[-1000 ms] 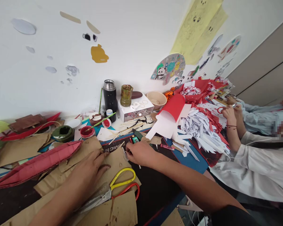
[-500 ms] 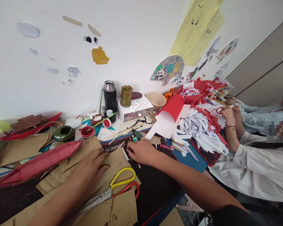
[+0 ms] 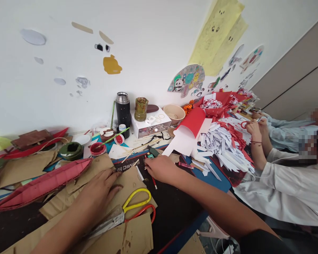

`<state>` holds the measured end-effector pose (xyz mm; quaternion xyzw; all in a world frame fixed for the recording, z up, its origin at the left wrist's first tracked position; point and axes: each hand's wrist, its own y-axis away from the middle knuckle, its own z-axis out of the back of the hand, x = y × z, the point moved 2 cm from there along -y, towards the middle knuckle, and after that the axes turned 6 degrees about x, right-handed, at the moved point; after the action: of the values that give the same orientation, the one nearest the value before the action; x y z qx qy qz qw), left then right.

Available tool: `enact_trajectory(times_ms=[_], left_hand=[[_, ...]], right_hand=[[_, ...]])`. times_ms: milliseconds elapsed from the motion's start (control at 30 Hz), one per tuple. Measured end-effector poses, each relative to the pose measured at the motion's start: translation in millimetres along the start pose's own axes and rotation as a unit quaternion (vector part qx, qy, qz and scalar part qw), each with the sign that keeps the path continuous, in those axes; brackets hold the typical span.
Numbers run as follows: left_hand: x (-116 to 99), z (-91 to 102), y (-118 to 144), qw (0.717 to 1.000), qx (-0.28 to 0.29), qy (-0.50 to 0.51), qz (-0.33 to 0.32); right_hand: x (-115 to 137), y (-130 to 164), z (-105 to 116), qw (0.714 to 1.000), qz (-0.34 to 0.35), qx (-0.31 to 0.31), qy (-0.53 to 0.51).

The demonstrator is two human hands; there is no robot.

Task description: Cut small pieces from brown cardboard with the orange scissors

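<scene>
My left hand (image 3: pixel 102 188) lies flat on a piece of brown cardboard (image 3: pixel 131 181), fingers stretched out. My right hand (image 3: pixel 160 168) is over the dark mat just right of the cardboard, fingers bent and close together; whatever is under their tips is hidden. By its fingers are a small teal object (image 3: pixel 149 155) and a dark green tool (image 3: pixel 153 151). A red pencil (image 3: pixel 154 181) lies below the hand, partly covered. Scissors (image 3: pixel 123 211) with one yellow and one red handle lie on the cardboard between my forearms, near my left hand.
A pink boat-shaped cardboard piece (image 3: pixel 42 185) lies at left. Behind stand paint pots (image 3: pixel 98 149), a black flask (image 3: pixel 122 109) and a white box (image 3: pixel 151 125). Right of them are rolled red paper (image 3: pixel 194 121) and white paper strips (image 3: pixel 219 144). A co-worker's hands (image 3: pixel 254 128) are at right.
My right hand has shifted slightly right, away from the cardboard edge, and more of the red pencil shows. My left hand and the scissors stay in place.
</scene>
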<state>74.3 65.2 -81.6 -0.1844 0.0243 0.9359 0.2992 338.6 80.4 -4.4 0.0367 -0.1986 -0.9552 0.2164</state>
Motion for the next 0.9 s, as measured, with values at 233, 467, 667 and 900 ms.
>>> enact_trajectory(times_ms=[233, 467, 667, 900], left_hand=[[2.9, 1.2, -2.0, 1.000, 0.014, 0.009, 0.001], [2.3, 0.6, -4.7, 1.000, 0.013, 0.028, 0.003], [-0.9, 21.3, -3.8, 0.995, -0.070, 0.071, 0.005], [-20.2, 62.7, 6.8, 0.980, -0.022, 0.189, 0.060]], right_hand=[[0.0, -6.1, -9.0, 1.000, 0.017, -0.002, -0.002], [3.5, -6.0, -6.7, 0.999, 0.014, -0.027, -0.045], [18.2, -6.7, 2.0, 0.975, 0.051, -0.058, -0.206], [47.5, -19.5, -0.8, 0.903, 0.124, -0.085, -0.403]])
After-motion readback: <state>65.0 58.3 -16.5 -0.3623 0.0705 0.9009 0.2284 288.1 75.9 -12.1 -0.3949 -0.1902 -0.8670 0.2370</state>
